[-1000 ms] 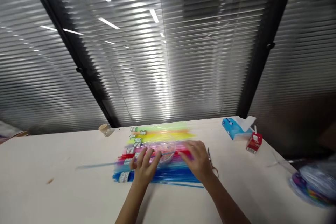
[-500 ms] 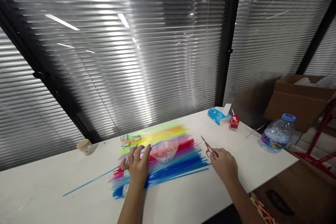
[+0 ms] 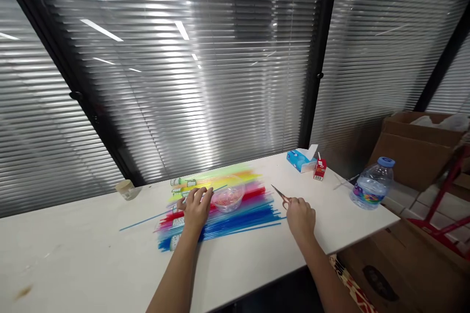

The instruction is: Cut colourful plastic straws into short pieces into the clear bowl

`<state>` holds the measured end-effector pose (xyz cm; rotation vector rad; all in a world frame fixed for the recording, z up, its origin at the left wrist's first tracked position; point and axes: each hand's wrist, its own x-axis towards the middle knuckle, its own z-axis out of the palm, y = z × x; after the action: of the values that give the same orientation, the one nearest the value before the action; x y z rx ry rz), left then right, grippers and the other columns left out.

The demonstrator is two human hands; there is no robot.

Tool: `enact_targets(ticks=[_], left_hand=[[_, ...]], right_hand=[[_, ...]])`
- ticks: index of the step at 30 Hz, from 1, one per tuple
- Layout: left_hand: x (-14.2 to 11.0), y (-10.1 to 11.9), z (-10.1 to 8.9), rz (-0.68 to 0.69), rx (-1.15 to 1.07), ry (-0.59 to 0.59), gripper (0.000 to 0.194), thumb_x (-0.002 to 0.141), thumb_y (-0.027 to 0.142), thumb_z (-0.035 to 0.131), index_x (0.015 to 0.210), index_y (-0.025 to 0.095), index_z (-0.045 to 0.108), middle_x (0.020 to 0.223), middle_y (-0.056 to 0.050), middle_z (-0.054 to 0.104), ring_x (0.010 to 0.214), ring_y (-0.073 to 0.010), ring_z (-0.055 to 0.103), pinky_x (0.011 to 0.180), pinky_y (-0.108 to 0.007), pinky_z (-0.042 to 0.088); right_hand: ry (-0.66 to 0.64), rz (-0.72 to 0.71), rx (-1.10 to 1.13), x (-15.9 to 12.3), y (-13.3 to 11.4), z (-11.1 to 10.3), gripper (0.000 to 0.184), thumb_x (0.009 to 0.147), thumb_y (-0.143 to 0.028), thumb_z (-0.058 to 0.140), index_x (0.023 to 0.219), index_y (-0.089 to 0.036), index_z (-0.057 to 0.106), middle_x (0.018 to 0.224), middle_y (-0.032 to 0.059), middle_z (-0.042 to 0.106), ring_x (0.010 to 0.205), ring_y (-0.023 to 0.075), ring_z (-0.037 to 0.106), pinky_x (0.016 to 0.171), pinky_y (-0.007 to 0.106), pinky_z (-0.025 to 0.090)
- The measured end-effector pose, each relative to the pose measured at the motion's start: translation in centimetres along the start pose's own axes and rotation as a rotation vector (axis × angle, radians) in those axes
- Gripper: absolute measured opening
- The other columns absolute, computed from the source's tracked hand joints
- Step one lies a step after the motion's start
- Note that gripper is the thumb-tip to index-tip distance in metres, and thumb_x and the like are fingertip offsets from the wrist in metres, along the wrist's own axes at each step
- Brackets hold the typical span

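Observation:
My left hand [image 3: 196, 209], fingers bent and closed, pinches a long thin blue straw [image 3: 141, 223]. One end of the straw sticks out past my fingertips over a clear plastic bowl [image 3: 232, 208], and the rest runs off to the left. Small pinkish bits lie in the bowl, which sits on rows of coloured straws [image 3: 244, 220] in blue, red, pink, yellow and green. Several of these bundles have printed paper bands at the left. To the right of the bowl, my right hand [image 3: 301, 216] grips scissors [image 3: 280, 193] by the handles, blades pointing up and left.
At the back right of the white table [image 3: 235, 274] are a blue tissue pack [image 3: 300, 160] and a red drink carton [image 3: 319, 170]. A large water bottle [image 3: 372, 186] stands near the right edge. A small lidded cup [image 3: 127, 189] is back left. Cardboard boxes [image 3: 418, 149] lie beyond the table.
The view has shifted slightly. The straw's far left end has swung up and away from me, so the straw slopes less. The scissors have come slightly nearer the bowl.

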<state>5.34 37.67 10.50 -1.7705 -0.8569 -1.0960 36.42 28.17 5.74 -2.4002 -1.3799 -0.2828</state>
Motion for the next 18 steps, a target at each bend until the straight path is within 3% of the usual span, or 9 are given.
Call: enact_targets(ticks=[8,13,18], left_hand=[[-0.8,-0.2,0.2,0.032,-0.025,-0.019,0.012,0.089,0.021,0.065,0.101,0.024,0.069,0.09,-0.003,0.073,0.09,-0.0225,0.064,0.091,-0.039,0.025],[-1.8,-0.6,0.8,-0.035,-0.07,-0.043,0.014,0.093,0.023,0.059,0.102,0.025,0.07,0.091,-0.004,0.073,0.091,-0.0229,0.063,0.091,-0.04,0.025],[-2.3,-0.9,1.2,-0.102,-0.109,-0.061,0.017,0.095,0.027,0.055,0.102,0.027,0.071,0.093,-0.004,0.073,0.091,-0.0212,0.064,0.093,-0.041,0.019]], right_hand=[[0.008,0.036,0.033,0.1,-0.3,-0.2,0.024,0.097,-0.018,0.046,0.094,-0.01,0.069,0.094,0.0155,0.068,0.09,0.0281,0.064,0.069,0.035,0.037],[0.0,0.06,0.061,0.3,-0.2,-0.3,0.025,0.095,-0.03,0.054,0.096,-0.013,0.072,0.095,0.0147,0.068,0.091,0.0286,0.063,0.068,0.034,0.039],[-0.011,0.068,0.08,0.2,-0.3,-0.1,0.033,0.1,-0.026,0.044,0.095,-0.012,0.073,0.097,0.0158,0.066,0.092,0.0268,0.063,0.068,0.033,0.04]])
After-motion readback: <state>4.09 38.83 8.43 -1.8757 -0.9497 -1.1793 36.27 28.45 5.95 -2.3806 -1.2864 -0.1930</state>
